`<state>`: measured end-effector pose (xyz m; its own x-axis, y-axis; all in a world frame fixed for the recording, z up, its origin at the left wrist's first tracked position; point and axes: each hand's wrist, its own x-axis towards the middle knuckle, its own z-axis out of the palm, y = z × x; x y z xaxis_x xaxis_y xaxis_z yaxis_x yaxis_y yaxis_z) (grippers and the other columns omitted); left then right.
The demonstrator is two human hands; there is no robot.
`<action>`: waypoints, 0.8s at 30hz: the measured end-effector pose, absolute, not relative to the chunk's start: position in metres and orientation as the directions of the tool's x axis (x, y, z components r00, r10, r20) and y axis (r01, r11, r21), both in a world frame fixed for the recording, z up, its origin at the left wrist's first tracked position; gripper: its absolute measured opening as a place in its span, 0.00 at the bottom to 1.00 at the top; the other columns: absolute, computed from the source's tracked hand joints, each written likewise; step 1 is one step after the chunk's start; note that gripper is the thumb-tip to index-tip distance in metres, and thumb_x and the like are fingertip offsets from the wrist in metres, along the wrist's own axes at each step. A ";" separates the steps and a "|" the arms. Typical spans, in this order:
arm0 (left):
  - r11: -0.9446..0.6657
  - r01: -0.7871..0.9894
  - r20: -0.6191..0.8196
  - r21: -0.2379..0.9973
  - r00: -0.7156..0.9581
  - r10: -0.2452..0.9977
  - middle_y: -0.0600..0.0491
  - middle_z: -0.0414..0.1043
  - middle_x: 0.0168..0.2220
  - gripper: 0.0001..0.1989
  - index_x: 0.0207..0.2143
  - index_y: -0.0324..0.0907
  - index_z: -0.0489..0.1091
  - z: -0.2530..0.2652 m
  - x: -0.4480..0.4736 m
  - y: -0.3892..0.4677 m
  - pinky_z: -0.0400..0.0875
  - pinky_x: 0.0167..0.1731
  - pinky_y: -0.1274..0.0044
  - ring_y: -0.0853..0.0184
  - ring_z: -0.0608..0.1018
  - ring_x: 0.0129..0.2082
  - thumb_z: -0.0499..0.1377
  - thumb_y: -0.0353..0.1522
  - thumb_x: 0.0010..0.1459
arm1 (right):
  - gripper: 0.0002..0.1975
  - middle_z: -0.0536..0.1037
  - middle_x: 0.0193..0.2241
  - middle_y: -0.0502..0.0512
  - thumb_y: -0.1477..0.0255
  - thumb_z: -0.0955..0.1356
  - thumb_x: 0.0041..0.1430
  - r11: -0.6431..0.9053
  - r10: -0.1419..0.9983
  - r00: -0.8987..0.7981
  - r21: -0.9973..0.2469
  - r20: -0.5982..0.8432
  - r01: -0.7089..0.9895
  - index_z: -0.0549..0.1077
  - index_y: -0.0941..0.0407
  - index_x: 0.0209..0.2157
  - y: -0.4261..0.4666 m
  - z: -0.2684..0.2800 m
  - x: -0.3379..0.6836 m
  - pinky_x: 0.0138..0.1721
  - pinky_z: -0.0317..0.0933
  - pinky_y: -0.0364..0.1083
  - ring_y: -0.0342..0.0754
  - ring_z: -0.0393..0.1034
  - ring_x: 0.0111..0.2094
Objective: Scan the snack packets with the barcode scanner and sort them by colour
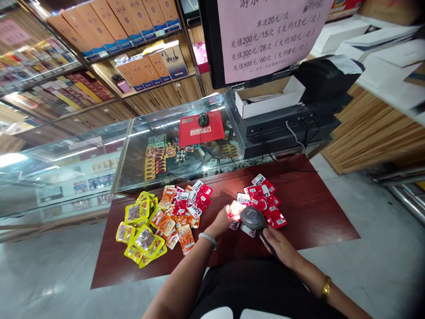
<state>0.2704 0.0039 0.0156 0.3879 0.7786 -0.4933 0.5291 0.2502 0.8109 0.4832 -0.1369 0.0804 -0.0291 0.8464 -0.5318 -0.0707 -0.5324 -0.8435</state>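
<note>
My right hand (274, 241) is wrapped round the handle of a dark barcode scanner (252, 218), whose head tilts to the left. Just left of it, my left hand (225, 218) grips a small snack packet (236, 210), brightly lit by the scanner's light. Under and behind the scanner lies a loose pile of red and white snack packets (276, 216). More red and white packets (200, 196) rest left of my hands, overlapping orange packets (186, 238). Yellow packets (148, 238) are heaped at the far left.
The packets lie on a dark red-brown board (311, 209). Behind it stands a glass display counter (139, 150) bearing a red mat (213, 127) and a computer mouse (203, 119). A monitor (211, 48) with a pink paper sign and a white open box (270, 98) stand at the back right.
</note>
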 end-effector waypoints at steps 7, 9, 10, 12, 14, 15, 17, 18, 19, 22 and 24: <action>0.294 0.506 -0.510 0.811 0.362 0.780 0.47 0.78 0.41 0.17 0.42 0.39 0.70 0.010 0.273 0.006 0.74 0.41 0.72 0.62 0.79 0.40 0.68 0.32 0.51 | 0.28 0.83 0.39 0.58 0.45 0.65 0.62 -0.511 0.858 0.008 -0.855 -0.514 -0.093 0.78 0.51 0.50 -0.136 0.084 0.487 0.46 0.70 0.53 0.61 0.74 0.49; 0.358 0.455 -0.536 0.815 0.360 0.764 0.48 0.79 0.41 0.18 0.44 0.38 0.70 0.010 0.285 0.004 0.75 0.42 0.72 0.63 0.80 0.39 0.68 0.31 0.51 | 0.28 0.83 0.36 0.57 0.45 0.65 0.62 -0.506 0.860 0.019 -0.858 -0.509 -0.091 0.78 0.51 0.49 -0.136 0.084 0.488 0.47 0.69 0.54 0.62 0.74 0.50; 0.401 0.398 -0.546 0.825 0.381 0.746 0.48 0.80 0.41 0.19 0.45 0.38 0.70 0.010 0.293 0.004 0.75 0.43 0.72 0.63 0.80 0.40 0.68 0.30 0.51 | 0.28 0.83 0.34 0.57 0.44 0.65 0.62 -0.508 0.859 0.024 -0.857 -0.512 -0.087 0.79 0.51 0.48 -0.136 0.084 0.488 0.47 0.69 0.55 0.63 0.74 0.49; 0.486 0.242 -0.540 0.840 0.461 0.704 0.46 0.80 0.44 0.21 0.47 0.38 0.71 0.011 0.310 0.004 0.75 0.47 0.70 0.62 0.80 0.43 0.69 0.28 0.50 | 0.28 0.82 0.31 0.56 0.44 0.65 0.61 -0.519 0.852 0.036 -0.851 -0.522 -0.076 0.79 0.52 0.47 -0.136 0.083 0.490 0.46 0.70 0.55 0.63 0.75 0.47; 0.523 0.128 -0.506 0.842 0.522 0.687 0.44 0.79 0.47 0.23 0.48 0.38 0.73 0.013 0.321 0.006 0.73 0.51 0.69 0.60 0.80 0.47 0.69 0.25 0.48 | 0.29 0.82 0.30 0.55 0.43 0.66 0.60 -0.533 0.843 0.034 -0.843 -0.536 -0.074 0.78 0.52 0.48 -0.135 0.083 0.490 0.45 0.70 0.55 0.62 0.76 0.43; 0.518 0.116 -0.496 0.848 0.521 0.695 0.43 0.79 0.48 0.22 0.47 0.38 0.73 0.014 0.321 0.007 0.73 0.52 0.68 0.59 0.80 0.48 0.69 0.24 0.47 | 0.30 0.82 0.31 0.55 0.43 0.66 0.60 -0.542 0.838 0.027 -0.837 -0.545 -0.077 0.78 0.51 0.49 -0.134 0.083 0.490 0.43 0.71 0.55 0.61 0.76 0.42; 0.469 0.190 -0.502 0.862 0.446 0.741 0.43 0.79 0.48 0.20 0.46 0.38 0.74 0.016 0.308 0.010 0.72 0.53 0.68 0.60 0.80 0.48 0.68 0.24 0.49 | 0.30 0.83 0.34 0.56 0.43 0.66 0.60 -0.553 0.831 0.008 -0.828 -0.556 -0.093 0.77 0.50 0.51 -0.131 0.084 0.488 0.42 0.71 0.54 0.60 0.77 0.40; 0.432 0.270 -0.507 0.861 0.377 0.775 0.43 0.78 0.48 0.17 0.45 0.38 0.74 0.018 0.296 0.011 0.71 0.53 0.69 0.60 0.80 0.48 0.66 0.24 0.51 | 0.29 0.83 0.36 0.56 0.44 0.66 0.60 -0.554 0.830 -0.003 -0.826 -0.557 -0.102 0.77 0.50 0.52 -0.129 0.084 0.486 0.43 0.71 0.54 0.59 0.77 0.41; 0.389 0.374 -0.505 0.842 0.293 0.812 0.43 0.78 0.48 0.16 0.45 0.39 0.74 0.019 0.281 0.011 0.71 0.53 0.68 0.61 0.79 0.48 0.65 0.25 0.53 | 0.29 0.84 0.37 0.56 0.44 0.66 0.60 -0.555 0.830 -0.016 -0.825 -0.557 -0.108 0.77 0.49 0.52 -0.128 0.084 0.484 0.43 0.71 0.53 0.59 0.77 0.41; 0.292 0.735 -0.425 0.612 -0.005 0.905 0.43 0.76 0.49 0.15 0.48 0.41 0.73 0.026 0.229 0.010 0.65 0.57 0.65 0.58 0.76 0.54 0.63 0.30 0.57 | 0.29 0.83 0.38 0.57 0.44 0.67 0.60 -0.577 0.817 -0.053 -0.810 -0.575 -0.103 0.78 0.50 0.50 -0.123 0.084 0.475 0.41 0.71 0.52 0.58 0.77 0.41; 0.276 0.878 -0.332 0.391 -0.146 0.932 0.40 0.72 0.55 0.21 0.54 0.40 0.69 0.031 0.202 0.010 0.60 0.60 0.63 0.53 0.70 0.59 0.63 0.34 0.58 | 0.29 0.83 0.38 0.58 0.44 0.67 0.60 -0.589 0.808 -0.075 -0.804 -0.584 -0.088 0.78 0.52 0.49 -0.120 0.083 0.469 0.40 0.72 0.53 0.59 0.77 0.41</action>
